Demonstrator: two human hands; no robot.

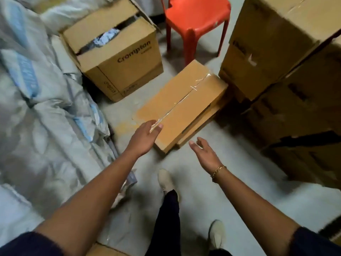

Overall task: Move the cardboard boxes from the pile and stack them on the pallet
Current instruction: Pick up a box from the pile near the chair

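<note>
Reaching: I bent toward the taped box (184, 102), flat on the floor (249, 191) beside the tall stack (276, 71)
Hands: my left hand (145, 136) lay spread at its near corner; my right hand (203, 154) hung open, just short; neither gripped
Grip: palms, I judged, belonged under opposite edges

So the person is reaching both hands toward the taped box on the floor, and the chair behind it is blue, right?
No, the chair is red, not blue; the head view shows it. The rest is right: the left hand and right hand both reach toward the taped box on the floor.
</note>
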